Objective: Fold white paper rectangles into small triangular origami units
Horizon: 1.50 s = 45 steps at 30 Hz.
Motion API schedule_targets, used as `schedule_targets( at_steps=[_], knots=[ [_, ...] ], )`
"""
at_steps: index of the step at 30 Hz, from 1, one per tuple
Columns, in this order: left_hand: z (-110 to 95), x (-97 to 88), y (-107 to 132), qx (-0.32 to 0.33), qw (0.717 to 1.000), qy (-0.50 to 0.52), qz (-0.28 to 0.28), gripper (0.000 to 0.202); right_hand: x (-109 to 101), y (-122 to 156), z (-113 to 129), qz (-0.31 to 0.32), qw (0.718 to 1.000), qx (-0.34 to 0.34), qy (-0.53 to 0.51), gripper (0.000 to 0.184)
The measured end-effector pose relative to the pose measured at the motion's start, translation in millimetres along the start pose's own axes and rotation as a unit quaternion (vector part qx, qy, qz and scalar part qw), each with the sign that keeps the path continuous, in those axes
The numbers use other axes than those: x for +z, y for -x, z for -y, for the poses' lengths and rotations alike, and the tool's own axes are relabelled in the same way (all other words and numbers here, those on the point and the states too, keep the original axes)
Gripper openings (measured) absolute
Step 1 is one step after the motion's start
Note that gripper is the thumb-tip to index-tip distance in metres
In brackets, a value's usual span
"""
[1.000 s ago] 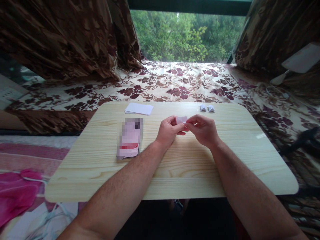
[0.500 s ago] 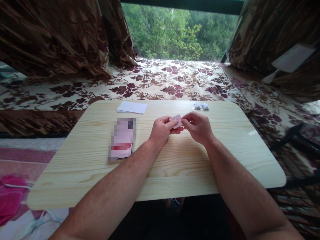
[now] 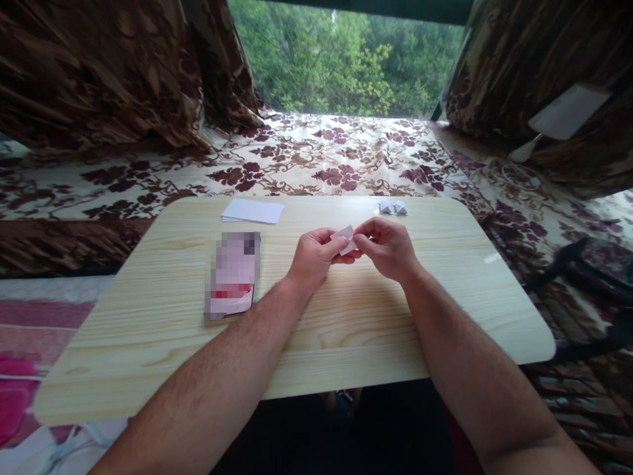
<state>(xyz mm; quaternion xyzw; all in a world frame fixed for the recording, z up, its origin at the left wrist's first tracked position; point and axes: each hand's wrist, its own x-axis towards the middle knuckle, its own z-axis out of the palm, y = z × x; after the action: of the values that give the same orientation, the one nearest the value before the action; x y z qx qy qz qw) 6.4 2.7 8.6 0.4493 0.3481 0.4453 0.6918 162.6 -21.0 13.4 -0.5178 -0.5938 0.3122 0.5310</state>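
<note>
A small folded piece of white paper [image 3: 345, 236] is held above the middle of the table. My left hand [image 3: 313, 256] grips it from the left, thumb on top and fingers beneath. My right hand [image 3: 388, 247] pinches its right edge between thumb and fingertips. Two small folded paper shapes with pointed tops [image 3: 393, 208] stand side by side beyond my right hand. A stack of white paper strips [image 3: 253, 211] lies at the far left of the table. The details of the folds in the held paper are too small to make out.
A phone [image 3: 233, 274], its surface blurred out, lies left of my left forearm on the light wooden table [image 3: 346, 336]. Behind the table is a ledge with flowered cloth [image 3: 341, 155]. A white lamp [image 3: 568, 112] stands at the right, near a dark chair [image 3: 588, 270].
The whole view has shifted slightly, so things appear a little further left. Both hands keep their hold on the folded paper, with only slight finger movement.
</note>
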Motion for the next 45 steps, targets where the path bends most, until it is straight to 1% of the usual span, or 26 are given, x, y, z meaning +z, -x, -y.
schedule_targets(
  at_steps=[8, 15, 20, 25, 30, 34, 38, 45],
  knots=[
    [1.0, -0.2, 1.8, 0.022, 0.999, -0.017, 0.018, 0.023, -1.4, -0.4, 0.4, 0.013, 1.0, 0.014, 0.001, 0.005],
    [1.0, 0.9, 3.5, 0.035, 0.999, -0.025, 0.019, 0.023, -1.0, -0.5, 1.3, 0.02, 1.0, 0.019, -0.011, 0.003],
    [0.9, 2.6, 4.1, 0.033, 0.999, -0.034, 0.012, 0.029, -0.2, 0.5, 1.9, 0.013, 0.999, 0.025, -0.016, 0.002],
    [2.7, 3.3, 4.5, 0.055, 0.996, -0.069, 0.005, 0.036, 0.1, 0.8, 2.4, 0.008, 1.0, 0.023, -0.011, 0.004],
    [1.9, 3.3, 5.1, 0.06, 0.995, -0.083, 0.001, 0.035, 1.2, 1.3, 3.8, 0.003, 1.0, 0.018, -0.012, 0.004],
    [0.4, 5.5, 6.1, 0.057, 0.994, -0.09, -0.016, 0.034, 1.8, 1.7, 4.9, 0.0, 1.0, 0.027, -0.011, 0.005],
    [1.4, 7.0, 6.2, 0.061, 0.994, -0.088, -0.031, 0.031, 2.0, 1.6, 4.2, 0.001, 1.0, 0.02, -0.007, 0.005],
    [3.2, 5.7, 5.4, 0.06, 0.994, -0.085, -0.026, 0.029, 1.8, 1.1, 1.9, 0.005, 1.0, 0.015, 0.007, 0.005]
  ],
)
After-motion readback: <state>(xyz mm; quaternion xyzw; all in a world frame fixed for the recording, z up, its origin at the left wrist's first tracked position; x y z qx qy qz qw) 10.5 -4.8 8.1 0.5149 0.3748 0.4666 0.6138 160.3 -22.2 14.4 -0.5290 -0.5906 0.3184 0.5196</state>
